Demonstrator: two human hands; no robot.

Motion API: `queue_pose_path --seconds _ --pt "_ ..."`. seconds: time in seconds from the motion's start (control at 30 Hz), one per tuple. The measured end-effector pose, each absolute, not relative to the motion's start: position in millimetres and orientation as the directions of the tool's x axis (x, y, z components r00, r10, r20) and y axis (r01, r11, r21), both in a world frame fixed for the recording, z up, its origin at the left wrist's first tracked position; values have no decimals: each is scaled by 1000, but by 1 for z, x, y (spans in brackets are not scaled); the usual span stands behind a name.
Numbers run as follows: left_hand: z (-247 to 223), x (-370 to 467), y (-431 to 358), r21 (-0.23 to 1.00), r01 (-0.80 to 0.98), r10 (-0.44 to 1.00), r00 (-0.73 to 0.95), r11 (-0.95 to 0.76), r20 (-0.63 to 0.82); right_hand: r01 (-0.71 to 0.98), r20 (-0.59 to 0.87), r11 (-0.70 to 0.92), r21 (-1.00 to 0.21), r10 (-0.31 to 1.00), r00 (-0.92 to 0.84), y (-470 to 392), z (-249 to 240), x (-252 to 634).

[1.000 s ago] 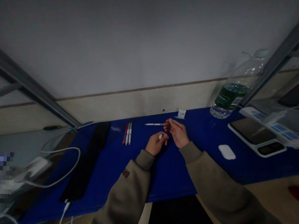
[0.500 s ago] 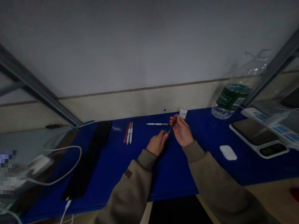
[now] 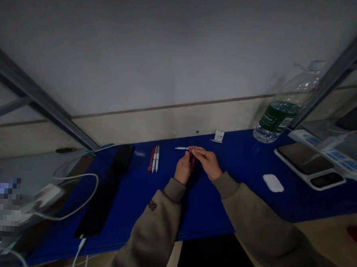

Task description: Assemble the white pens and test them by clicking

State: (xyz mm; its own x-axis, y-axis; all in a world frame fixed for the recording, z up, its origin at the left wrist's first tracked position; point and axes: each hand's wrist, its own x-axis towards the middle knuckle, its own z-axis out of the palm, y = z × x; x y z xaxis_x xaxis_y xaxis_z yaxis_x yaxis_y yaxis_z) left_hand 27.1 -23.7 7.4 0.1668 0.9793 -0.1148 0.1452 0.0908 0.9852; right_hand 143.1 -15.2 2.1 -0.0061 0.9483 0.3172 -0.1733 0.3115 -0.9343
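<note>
My left hand point(image 3: 184, 169) is closed, its thumb and fingers pinched around a thin dark stick, of which only a little shows between the fingers. From the right, my right hand point(image 3: 207, 162) meets it, fingertips pressed together at the same spot; what exactly they grip is mostly hidden. Just behind the fingertips a white pen point(image 3: 181, 148) lies on the blue tabletop point(image 3: 204, 210), its right part covered by my hand. To the left, a red pen point(image 3: 151, 160) and two white-and-grey pens point(image 3: 155, 159) lie side by side.
Near the wall sit a white charger plug point(image 3: 219, 135) and a small slim silvery piece point(image 3: 216, 141). Rightward are a large water bottle point(image 3: 276, 118), a white earbud case point(image 3: 273, 182), a digital scale point(image 3: 308, 164) and a power strip point(image 3: 330, 153). A black phone-like slab point(image 3: 98, 209) lies left, cabled.
My right hand has moved left and turned over, bringing its fingertips against my left hand's. The thin dark stick is now mostly covered, and the silvery piece by the plug shows more.
</note>
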Motion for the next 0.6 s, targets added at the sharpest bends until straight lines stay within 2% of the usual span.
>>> queue_pose_path --seconds 0.13,0.37,0.5,0.53,0.6 --pt "15 28 -24 971 91 955 184 221 -235 -217 327 308 -926 943 -59 -19 9 142" --pt "18 24 -21 974 40 959 169 224 -228 -203 370 336 -920 914 -164 -20 12 142" --pt "13 20 -16 980 81 972 137 180 -190 -52 418 415 -908 891 -178 -9 -1 149" --pt "12 20 -15 982 100 976 134 158 -171 14 433 438 -899 893 -121 -5 -6 153" --pt "10 18 -14 983 140 982 131 119 -138 250 467 447 -859 884 25 6 -16 166"
